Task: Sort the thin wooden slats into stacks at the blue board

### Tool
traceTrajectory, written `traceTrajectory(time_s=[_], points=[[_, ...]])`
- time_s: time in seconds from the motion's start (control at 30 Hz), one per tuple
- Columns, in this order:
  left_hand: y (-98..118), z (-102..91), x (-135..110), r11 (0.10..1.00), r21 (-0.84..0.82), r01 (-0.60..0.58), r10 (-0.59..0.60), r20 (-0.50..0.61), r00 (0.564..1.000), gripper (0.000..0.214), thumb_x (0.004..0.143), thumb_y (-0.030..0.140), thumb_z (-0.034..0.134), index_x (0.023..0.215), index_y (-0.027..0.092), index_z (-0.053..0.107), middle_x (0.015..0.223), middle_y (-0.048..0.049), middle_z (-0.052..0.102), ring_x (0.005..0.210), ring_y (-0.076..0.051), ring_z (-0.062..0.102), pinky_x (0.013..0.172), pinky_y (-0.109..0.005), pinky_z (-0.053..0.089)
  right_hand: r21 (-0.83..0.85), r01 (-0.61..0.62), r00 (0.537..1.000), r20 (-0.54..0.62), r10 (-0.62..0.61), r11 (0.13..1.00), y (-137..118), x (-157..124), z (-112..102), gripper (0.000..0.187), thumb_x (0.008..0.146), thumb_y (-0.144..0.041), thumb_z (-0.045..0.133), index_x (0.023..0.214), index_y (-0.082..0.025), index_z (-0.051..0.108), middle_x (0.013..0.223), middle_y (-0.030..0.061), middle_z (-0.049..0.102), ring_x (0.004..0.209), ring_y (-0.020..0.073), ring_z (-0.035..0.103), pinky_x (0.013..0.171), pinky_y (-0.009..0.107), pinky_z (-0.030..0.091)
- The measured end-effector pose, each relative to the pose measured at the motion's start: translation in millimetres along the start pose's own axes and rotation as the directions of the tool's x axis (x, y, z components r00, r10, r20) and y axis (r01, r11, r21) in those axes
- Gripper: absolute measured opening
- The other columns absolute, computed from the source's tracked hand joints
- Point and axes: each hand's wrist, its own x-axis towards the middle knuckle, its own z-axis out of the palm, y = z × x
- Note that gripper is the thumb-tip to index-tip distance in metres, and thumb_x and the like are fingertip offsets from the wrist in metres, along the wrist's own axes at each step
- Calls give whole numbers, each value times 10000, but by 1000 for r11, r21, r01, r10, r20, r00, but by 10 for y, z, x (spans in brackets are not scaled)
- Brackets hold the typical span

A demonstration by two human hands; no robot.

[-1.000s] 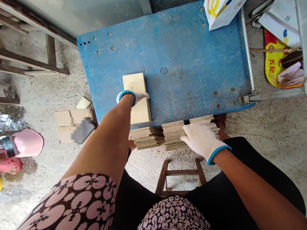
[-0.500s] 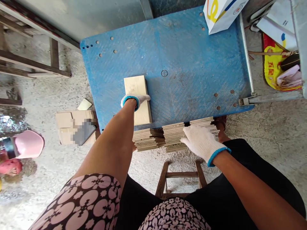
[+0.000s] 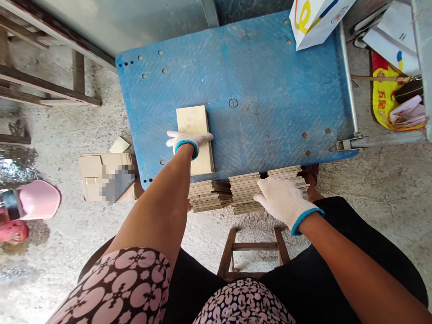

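Note:
My left hand [image 3: 189,140], in a white knit glove with a blue cuff, lies spread across a short stack of thin pale boards [image 3: 192,119]. Its thumb reaches the stack's right edge. The stack sits on a blue platform [image 3: 263,90]. My right hand [image 3: 281,198], gloved the same way, rests over higher piles of thin boards below the platform's near edge. Thumb and forefinger are apart there, and the other fingers are partly hidden. To the left of that hand are the middle pile [image 3: 245,191] and the left pile [image 3: 205,195].
A wooden stool [image 3: 254,246] stands between my legs. At the platform's far right is a white paper bag [image 3: 317,22], with a metal bar [image 3: 349,81] beside it. On the left floor lies a cardboard box [image 3: 91,175] with a blurred dark item on it.
My left hand's fingers have spread out to the left over the stack. My right hand stays at the piles. The view has shifted slightly.

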Motion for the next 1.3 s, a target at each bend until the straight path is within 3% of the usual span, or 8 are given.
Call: traceTrajectory(time_s=[0.07, 0.17, 0.33, 0.57, 0.77, 1.07, 1.17, 1.3], points=[[10, -19, -88, 993, -79, 91, -93, -25, 995, 1358, 542, 726, 756, 1525, 42, 116, 1541, -314, 148, 1374, -537, 174, 953, -583, 340, 1, -5, 1000, 8, 5, 1000, -8, -2, -8, 311, 968, -403, 479, 1076, -141, 608, 1012, 151, 651, 942, 346, 656, 745, 425, 498], [39, -38, -151, 993, -99, 66, -67, -7, 998, 1405, 581, 669, 774, 1519, -13, -19, 1515, -335, 189, 1373, -493, 233, 989, -521, 336, 6, -9, 1000, 9, 9, 1000, -13, -7, -8, 304, 967, -399, 487, 1073, -142, 611, 1011, 151, 657, 938, 336, 657, 748, 417, 496], [104, -69, -123, 992, -124, -30, 19, -85, 996, 1517, 416, 721, 826, 1522, -20, 98, 1457, -322, 340, 1342, -448, 350, 1067, -515, 372, -2, 3, 1000, -5, -3, 1000, -10, -2, 13, 316, 968, -406, 489, 1064, -131, 610, 998, 151, 658, 926, 340, 659, 731, 418, 500], [156, -71, -75, 983, -180, -39, 28, -63, 998, 1229, 506, 650, 821, 1416, 56, 247, 1422, -303, 387, 1317, -525, 326, 989, -618, 342, -17, 7, 1000, -2, -7, 1000, -34, 27, 17, 306, 966, -403, 497, 1063, -135, 609, 992, 150, 656, 927, 336, 661, 732, 415, 501], [185, -30, -30, 992, -121, 41, -58, -141, 988, 1116, 463, 596, 860, 1338, 107, 369, 1381, -257, 454, 1273, -433, 435, 987, -538, 432, 9, -5, 1000, 14, 5, 1000, -37, 25, 1, 298, 968, -394, 504, 1054, -129, 611, 982, 141, 659, 924, 338, 666, 722, 419, 517], [130, -22, -6, 993, -118, 4, -19, -126, 992, 1192, 493, 674, 822, 1357, 7, 342, 1355, -256, 456, 1264, -396, 451, 998, -480, 424, -10, 2, 1000, -14, -2, 1000, -44, 46, 34, 309, 968, -392, 510, 1068, -121, 618, 991, 157, 656, 941, 356, 663, 725, 440, 514], [84, -68, -106, 992, -126, -28, 10, -146, 989, 1197, 505, 676, 810, 1392, 22, 342, 1349, -286, 465, 1251, -420, 468, 996, -508, 437, -8, 8, 1000, -15, -8, 1000, -59, 41, 23, 308, 968, -394, 507, 1070, -127, 625, 990, 160, 657, 940, 345, 664, 733, 429, 505], [6, -186, -361, 984, -111, -140, 120, -171, 978, 1144, 645, 614, 739, 1511, 77, 220, 1416, -271, 405, 1279, -420, 449, 1025, -520, 418, -41, 34, 998, -48, -36, 999, -16, 26, 30, 321, 969, -401, 488, 1087, -133, 622, 1009, 168, 650, 916, 333, 664, 720, 404, 486]])
